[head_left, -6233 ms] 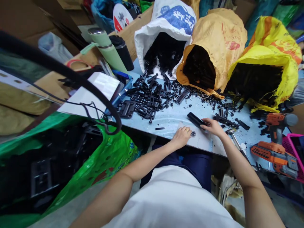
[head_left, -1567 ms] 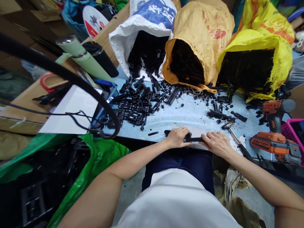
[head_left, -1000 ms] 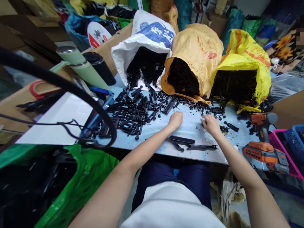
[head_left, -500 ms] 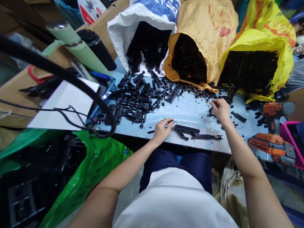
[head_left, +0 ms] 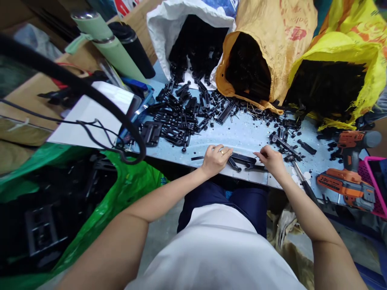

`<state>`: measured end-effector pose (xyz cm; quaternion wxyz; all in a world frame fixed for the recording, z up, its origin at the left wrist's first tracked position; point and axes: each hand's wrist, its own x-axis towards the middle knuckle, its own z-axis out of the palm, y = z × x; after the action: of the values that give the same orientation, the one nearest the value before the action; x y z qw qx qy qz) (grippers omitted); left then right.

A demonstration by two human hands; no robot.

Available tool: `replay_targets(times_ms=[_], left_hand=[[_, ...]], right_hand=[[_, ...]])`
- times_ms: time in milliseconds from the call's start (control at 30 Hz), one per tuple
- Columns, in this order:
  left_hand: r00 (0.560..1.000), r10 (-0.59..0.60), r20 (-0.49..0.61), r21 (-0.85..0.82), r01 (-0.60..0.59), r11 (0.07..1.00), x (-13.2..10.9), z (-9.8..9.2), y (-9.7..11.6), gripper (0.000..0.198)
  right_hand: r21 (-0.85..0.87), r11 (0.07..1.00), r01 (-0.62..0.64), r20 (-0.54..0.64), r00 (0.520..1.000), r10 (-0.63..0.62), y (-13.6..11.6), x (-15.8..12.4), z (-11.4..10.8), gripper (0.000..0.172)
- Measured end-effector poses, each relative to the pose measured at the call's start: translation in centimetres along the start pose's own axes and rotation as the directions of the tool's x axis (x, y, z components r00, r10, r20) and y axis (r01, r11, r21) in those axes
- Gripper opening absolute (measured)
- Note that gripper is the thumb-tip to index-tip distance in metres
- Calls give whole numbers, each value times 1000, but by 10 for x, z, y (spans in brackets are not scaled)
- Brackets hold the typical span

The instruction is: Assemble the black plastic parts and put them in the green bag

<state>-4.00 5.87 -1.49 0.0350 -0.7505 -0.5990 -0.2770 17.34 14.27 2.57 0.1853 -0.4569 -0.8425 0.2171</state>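
At the front edge of the blue worktop lies a hinged assembly of black bars [head_left: 244, 158]. My left hand [head_left: 215, 160], with a ring on one finger, is closed over the left end of this black hinged arm, hiding that end. My right hand [head_left: 270, 160] is at the assembly's right end, its thumb and finger pinched together. Whatever is in that pinch is too small to make out. A thin black strip [head_left: 197, 158] sticks out left of my left hand. Beside my right wrist lies a metal-shafted tool with a black handle [head_left: 304, 179].
Black parts [head_left: 178, 121] and screws are heaped at the back left. White [head_left: 157, 36], orange [head_left: 287, 48] and yellow [head_left: 332, 44] sacks of black parts stand behind. An orange cordless drill [head_left: 346, 177] is at right, a green bag [head_left: 130, 185] at left. A black cable [head_left: 105, 106] crosses the left foreground.
My right hand has come from the small parts at the right back towards the black hinged arm. My left hand has shifted onto its left end. The view has turned slightly.
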Motion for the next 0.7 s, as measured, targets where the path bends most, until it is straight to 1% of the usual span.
replay_targets(times_ms=[100, 233, 267, 333, 433, 533, 600, 633, 700], left_hand=[[999, -11, 36, -71, 14, 997, 3, 1, -5, 25], [991, -100, 84, -224, 117, 968, 9, 7, -17, 26], [990, -105, 92, -256, 126, 959, 9, 8, -19, 26], [993, -72, 95, -274, 96, 957, 8, 12, -23, 27], [996, 20, 91, -204, -1, 979, 2, 15, -24, 28], [994, 58, 89, -104, -49, 993, -4, 16, -24, 28], [994, 61, 89, -36, -58, 998, -5, 14, -22, 27], [994, 62, 89, -6, -62, 998, -5, 12, -20, 28], [990, 92, 110, 21, -94, 995, -2, 10, -10, 28]], right_hand=[[-121, 989, 90, -6, 996, -91, 3, -5, 4, 42], [-300, 922, 245, 12, 967, -254, 5, -9, 5, 40], [-334, 901, 276, 15, 957, -288, 5, -10, 6, 40], [-383, 865, 325, 14, 938, -346, 5, -11, 8, 41], [-411, 831, 376, 4, 912, -410, 3, -15, 12, 41], [-385, 834, 396, -31, 897, -441, 5, -24, 16, 35], [-336, 850, 405, -72, 889, -452, 12, -32, 18, 27], [-308, 855, 417, -89, 882, -463, 17, -36, 19, 25], [-259, 851, 456, -108, 862, -494, 29, -43, 23, 32]])
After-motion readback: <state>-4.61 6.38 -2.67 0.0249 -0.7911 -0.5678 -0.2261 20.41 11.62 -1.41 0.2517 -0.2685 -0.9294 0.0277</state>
